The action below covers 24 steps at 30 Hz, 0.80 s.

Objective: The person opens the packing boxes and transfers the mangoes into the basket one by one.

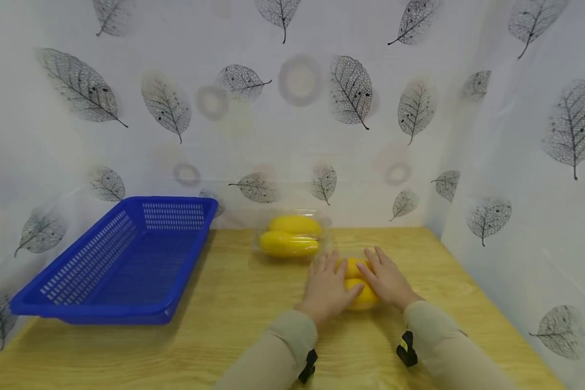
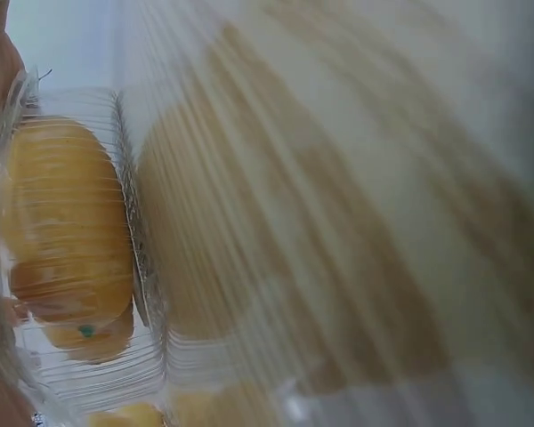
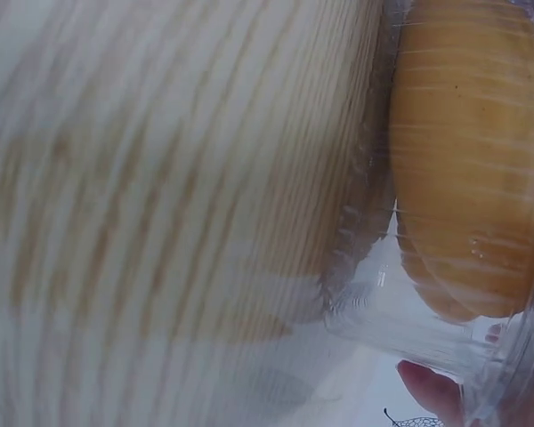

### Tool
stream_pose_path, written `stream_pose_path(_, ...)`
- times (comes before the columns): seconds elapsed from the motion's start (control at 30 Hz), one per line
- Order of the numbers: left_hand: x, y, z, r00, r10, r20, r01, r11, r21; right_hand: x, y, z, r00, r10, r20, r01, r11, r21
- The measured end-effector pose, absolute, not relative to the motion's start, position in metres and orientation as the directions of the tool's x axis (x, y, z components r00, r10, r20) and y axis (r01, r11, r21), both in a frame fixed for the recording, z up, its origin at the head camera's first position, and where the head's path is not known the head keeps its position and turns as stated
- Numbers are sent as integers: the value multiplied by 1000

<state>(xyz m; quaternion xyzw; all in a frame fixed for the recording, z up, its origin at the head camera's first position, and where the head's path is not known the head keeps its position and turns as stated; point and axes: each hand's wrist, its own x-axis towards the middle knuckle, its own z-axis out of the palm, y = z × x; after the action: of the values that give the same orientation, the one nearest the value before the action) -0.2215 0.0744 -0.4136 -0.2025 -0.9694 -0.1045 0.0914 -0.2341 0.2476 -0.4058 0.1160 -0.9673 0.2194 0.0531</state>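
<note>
My left hand [image 1: 324, 290] and right hand [image 1: 387, 281] rest on a clear plastic box on the table, one on each side. Their fingers are extended and spread over its top. Orange-yellow mangoes [image 1: 363, 297] show between the hands in the head view. Through the box's ribbed wall [image 2: 80, 382], the left wrist view shows a mango [image 2: 67, 213]. In the right wrist view, another mango [image 3: 467, 151] sits behind the clear plastic, and a fingertip [image 3: 430, 391] lies at the box's corner. The palms hide much of the lid, so I cannot tell whether it is fastened.
Behind my hands stands a second clear box holding two yellow mangoes [image 1: 287, 245]. A blue plastic basket [image 1: 187, 284] with slotted sides sits at the left. The wood-grain table [image 1: 234, 336] meets leaf-printed white sheeting [image 1: 292, 141] at the back and right.
</note>
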Motion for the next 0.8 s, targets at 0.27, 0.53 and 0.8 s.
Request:
stream_pose_path(0.27,-219,67,-410,-896,396,201,431,884,180,-231,240,-404,-970,-183,161,-233,888,-397)
stream_pose_path(0.53,-220,60,-405,-900,400,173,429,883,190,-230,232,-400,-972,-183,150,-228,896,-382)
stream_pose_path(0.8,-218,57,-405,-899,405,169,432,885,175,-230,230,-404,-976,-173,133,-212,902,-375)
